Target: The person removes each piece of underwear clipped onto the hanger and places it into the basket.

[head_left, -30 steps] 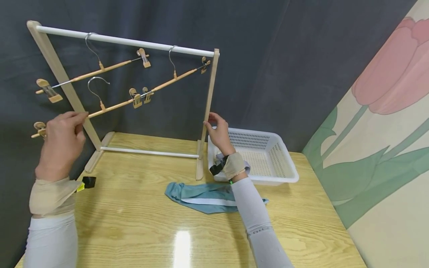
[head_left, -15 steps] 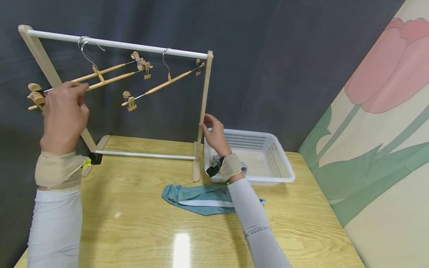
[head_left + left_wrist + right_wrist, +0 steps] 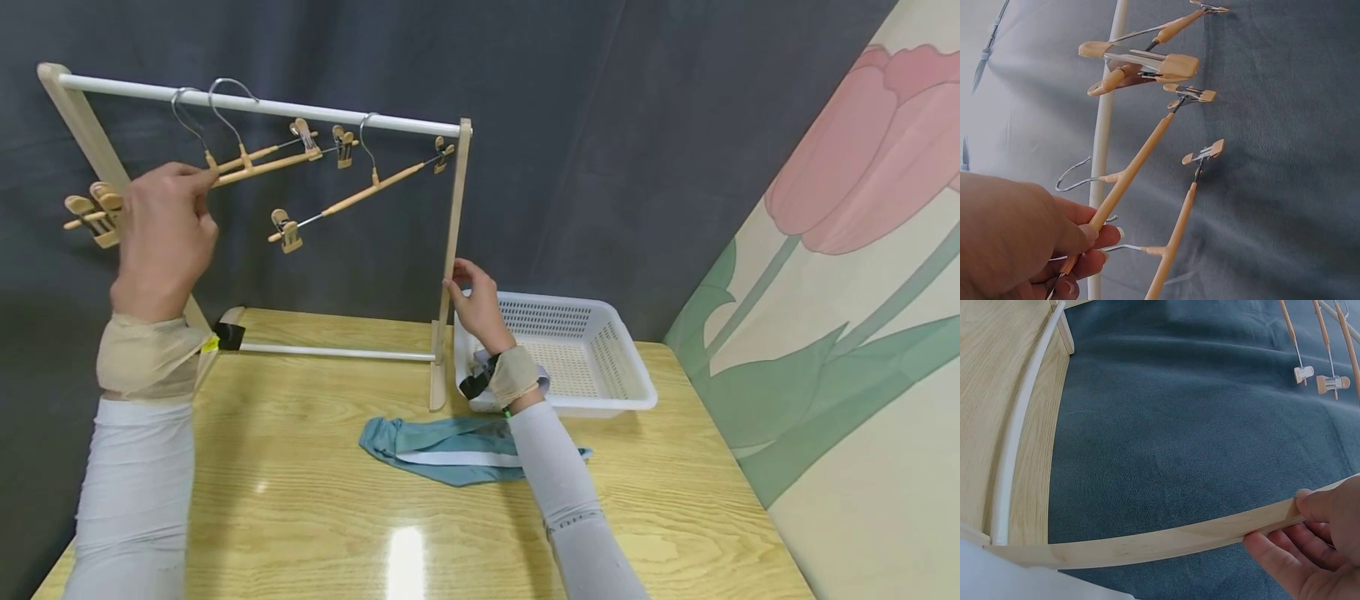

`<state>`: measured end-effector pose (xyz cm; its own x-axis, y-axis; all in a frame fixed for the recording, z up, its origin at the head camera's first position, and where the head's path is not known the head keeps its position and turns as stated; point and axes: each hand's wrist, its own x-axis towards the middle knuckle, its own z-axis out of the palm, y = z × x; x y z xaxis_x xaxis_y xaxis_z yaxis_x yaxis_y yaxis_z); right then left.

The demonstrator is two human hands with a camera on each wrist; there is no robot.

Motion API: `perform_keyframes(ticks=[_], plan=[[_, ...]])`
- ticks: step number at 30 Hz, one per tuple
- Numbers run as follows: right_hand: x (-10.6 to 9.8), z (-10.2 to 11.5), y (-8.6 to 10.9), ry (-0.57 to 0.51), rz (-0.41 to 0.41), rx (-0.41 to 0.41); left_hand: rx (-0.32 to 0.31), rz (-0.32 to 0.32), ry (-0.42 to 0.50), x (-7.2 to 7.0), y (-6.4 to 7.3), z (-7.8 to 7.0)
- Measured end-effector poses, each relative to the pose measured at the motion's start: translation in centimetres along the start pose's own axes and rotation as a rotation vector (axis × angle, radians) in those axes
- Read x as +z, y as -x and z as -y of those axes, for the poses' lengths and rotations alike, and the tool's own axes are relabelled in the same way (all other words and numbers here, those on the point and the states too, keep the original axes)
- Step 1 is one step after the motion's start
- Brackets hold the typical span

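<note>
My left hand pinches the wooden bar of a clip hanger near its left half. The held hanger's metal hook overlaps the white top rail of a small clothes rack; its curve rises above the rail. Two more clip hangers hang on that rail, one close behind the held one and another to the right. Thumb and fingers of my right hand pinch the rack's right wooden upright partway down.
A white plastic basket stands right of the rack, partly behind my right wrist. In front of it a teal garment with a white stripe lies on the wooden table. A dark curtain hangs behind the rack.
My left hand has raised the hanger from below the rail up to it, then shifted slightly right. The right hand keeps its grip on the upright. The head view has shifted a little.
</note>
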<state>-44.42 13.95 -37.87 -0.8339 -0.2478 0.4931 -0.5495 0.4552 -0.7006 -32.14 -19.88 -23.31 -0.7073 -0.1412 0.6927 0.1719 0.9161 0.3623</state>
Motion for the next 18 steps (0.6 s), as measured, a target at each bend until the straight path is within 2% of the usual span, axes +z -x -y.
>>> perform_keyframes(ticks=[5, 11, 16, 18], plan=[[0.03, -0.1, 0.03, -0.015, 0.001, -0.012, -0.014, 0.029, -0.002, 0.24, -0.74, -0.14], [0.06, -0.24, 0.04, -0.027, -0.001, -0.031, 0.006, 0.027, -0.004, 0.46, -0.89, 0.06], [0.02, -0.24, 0.04, -0.021, -0.004, -0.033, -0.038, 0.083, -0.023, 0.69, -0.98, 0.11], [-0.02, -0.22, 0.02, -0.023, -0.004, -0.034, -0.035, 0.094, -0.031, 0.74, -0.97, 0.16]])
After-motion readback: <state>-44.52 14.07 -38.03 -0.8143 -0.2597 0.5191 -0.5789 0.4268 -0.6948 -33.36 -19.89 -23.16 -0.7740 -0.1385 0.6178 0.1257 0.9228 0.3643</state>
